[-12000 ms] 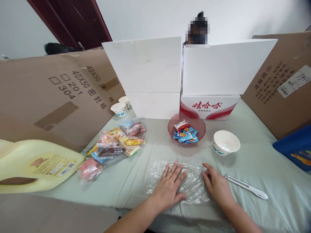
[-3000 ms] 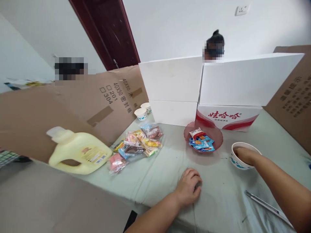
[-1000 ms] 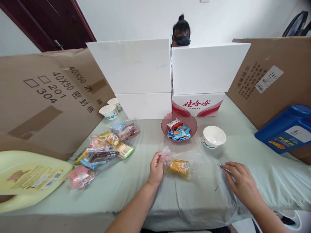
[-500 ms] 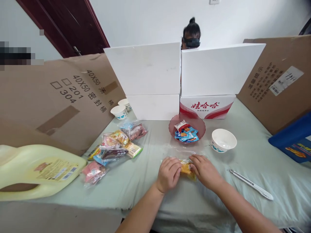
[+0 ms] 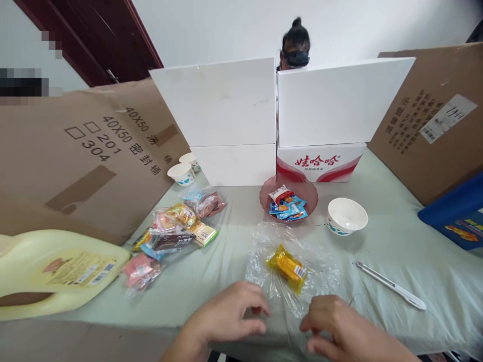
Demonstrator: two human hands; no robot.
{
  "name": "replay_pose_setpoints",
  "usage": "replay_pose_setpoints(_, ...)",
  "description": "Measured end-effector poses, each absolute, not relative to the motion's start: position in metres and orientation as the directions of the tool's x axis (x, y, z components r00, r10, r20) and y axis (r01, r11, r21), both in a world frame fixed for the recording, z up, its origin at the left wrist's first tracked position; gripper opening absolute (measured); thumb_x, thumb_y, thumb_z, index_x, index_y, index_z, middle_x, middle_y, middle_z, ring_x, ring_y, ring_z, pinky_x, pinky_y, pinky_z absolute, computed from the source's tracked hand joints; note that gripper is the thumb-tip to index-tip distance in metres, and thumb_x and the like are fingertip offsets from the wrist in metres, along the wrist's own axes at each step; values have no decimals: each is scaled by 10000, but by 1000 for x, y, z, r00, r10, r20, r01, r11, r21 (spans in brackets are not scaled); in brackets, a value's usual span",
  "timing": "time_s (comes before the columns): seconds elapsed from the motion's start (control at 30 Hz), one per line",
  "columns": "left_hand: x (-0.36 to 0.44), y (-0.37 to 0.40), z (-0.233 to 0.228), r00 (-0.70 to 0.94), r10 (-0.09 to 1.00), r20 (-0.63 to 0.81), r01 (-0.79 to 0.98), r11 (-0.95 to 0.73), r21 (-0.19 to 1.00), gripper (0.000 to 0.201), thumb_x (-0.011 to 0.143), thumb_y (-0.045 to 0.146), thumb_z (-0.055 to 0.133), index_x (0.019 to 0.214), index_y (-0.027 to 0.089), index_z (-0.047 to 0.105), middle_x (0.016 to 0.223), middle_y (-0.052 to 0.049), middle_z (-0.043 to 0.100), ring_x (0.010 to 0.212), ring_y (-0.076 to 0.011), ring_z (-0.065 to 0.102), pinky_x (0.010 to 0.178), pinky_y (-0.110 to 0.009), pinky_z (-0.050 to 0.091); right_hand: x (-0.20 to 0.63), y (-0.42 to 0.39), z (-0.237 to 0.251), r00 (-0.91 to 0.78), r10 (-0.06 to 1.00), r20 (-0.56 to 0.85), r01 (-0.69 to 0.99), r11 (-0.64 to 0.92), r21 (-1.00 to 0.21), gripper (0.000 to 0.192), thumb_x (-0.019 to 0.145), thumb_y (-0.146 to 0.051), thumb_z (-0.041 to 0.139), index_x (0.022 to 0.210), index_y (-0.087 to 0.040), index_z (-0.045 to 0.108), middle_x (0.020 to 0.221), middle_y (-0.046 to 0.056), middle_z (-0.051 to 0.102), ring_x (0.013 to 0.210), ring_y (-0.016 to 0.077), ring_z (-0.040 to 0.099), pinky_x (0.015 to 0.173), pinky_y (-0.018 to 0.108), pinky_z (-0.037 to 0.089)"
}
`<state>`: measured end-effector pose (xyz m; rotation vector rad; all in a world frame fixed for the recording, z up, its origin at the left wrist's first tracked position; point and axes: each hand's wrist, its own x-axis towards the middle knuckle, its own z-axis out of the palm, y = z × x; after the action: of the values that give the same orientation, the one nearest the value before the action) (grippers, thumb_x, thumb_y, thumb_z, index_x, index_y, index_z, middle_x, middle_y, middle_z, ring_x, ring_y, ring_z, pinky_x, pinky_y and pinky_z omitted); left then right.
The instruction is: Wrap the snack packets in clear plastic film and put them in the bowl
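Observation:
A yellow-wrapped snack [image 5: 288, 267] with a barcode label lies on a spread clear plastic bag [image 5: 260, 256] on the cloth-covered table. My left hand [image 5: 236, 310] hovers at the bag's near left, thumb and fingers apart, holding nothing. Close to the bag's near right edge is my right hand [image 5: 334, 322], its fingers curled but apart, with nothing visible in them. Beyond the bag stands a pink glass bowl [image 5: 265, 205] holding blue snack packets [image 5: 289, 208] and a red-and-white packet [image 5: 281, 194]. A white paper bowl [image 5: 346, 217] is to its right.
A white utility knife [image 5: 390, 285] lies at right. Several bagged snacks [image 5: 173, 229] are piled at left beside a pale yellow jug [image 5: 71, 271]. White cartons [image 5: 234, 166] stand at the back, with a person [image 5: 296, 42] behind; brown cardboard [image 5: 86, 161] flanks the left side.
Both hands have let go of the yellow-wrapped snack and drawn back toward me. The plastic bag now lies spread out beneath the snack.

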<state>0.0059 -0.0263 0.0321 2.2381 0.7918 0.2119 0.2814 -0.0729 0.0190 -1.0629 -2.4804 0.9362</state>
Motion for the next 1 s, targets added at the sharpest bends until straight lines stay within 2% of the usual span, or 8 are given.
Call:
replay_pose_setpoints(0.13,41,-8,23,637,750,178,524,-591,613,248,906,148,508,1100,229,640,1091,-58,668,1067,-205,591,936,-363,467,286,-43,-17,-348,921,177,748,386,-540,297,992,-248,359,1115,-211,626,1049,70,669,963,179,613,846,323,476)
replay_pose_setpoints(0.2,58,4,8,665,725,179,586,-656,475,443,853,147,588,1283,245,538,1323,-92,565,1281,-274,457,1056,-497,375,289,-29,-45,-273,916,294,848,374,-376,337,976,-260,381,1231,-190,590,1222,120,625,1135,246,563,950,421,448)
replay_pose_setpoints(0.3,69,19,-5,735,672,92,599,-706,378,553,782,180,705,1301,254,525,1289,-93,577,1263,-299,467,1062,-534,359,294,-19,-75,-302,883,359,893,394,-219,391,969,-313,408,1312,-190,550,1363,122,550,1272,277,479,1017,476,408)
replay_pose_setpoints(0.43,62,38,14,733,664,148,524,-690,499,354,788,226,725,1130,235,629,1019,-54,655,1018,-241,589,905,-396,491,297,-23,-82,-324,884,337,892,404,-203,403,969,-336,427,1338,-212,532,1418,93,507,1319,266,441,1044,473,394)
replay_pose_setpoints(0.53,63,63,40,580,747,325,497,-640,586,330,862,280,641,1183,220,589,1106,-79,634,1042,-231,594,918,-382,490,296,-24,-77,-315,893,320,896,391,-210,400,953,-321,459,1330,-213,541,1412,87,516,1306,267,457,1038,472,405)
replay_pose_setpoints(0.7,84,91,52,250,799,547,653,-556,514,505,895,393,587,1325,159,463,1335,-164,480,1253,-300,468,1023,-468,413,295,-24,-73,-304,908,288,899,374,-229,425,933,-309,483,1341,-201,534,1415,94,511,1311,269,450,1046,472,401)
replay_pose_setpoints(0.87,93,54,4,560,714,421,573,-701,425,242,941,290,484,1092,171,629,1025,-104,653,1009,-236,608,893,-392,505,293,-24,-72,-293,923,249,897,356,-264,439,926,-316,497,1345,-191,531,1435,96,489,1331,270,426,1069,485,373)
replay_pose_setpoints(1.0,67,28,-39,631,754,185,713,-657,244,523,859,381,640,1348,249,509,1428,-127,474,1327,-349,411,1043,-572,380,303,-23,-75,-311,926,212,900,359,-247,480,919,-379,514,1375,-228,501,1473,81,443,1372,284,368,1079,512,347)
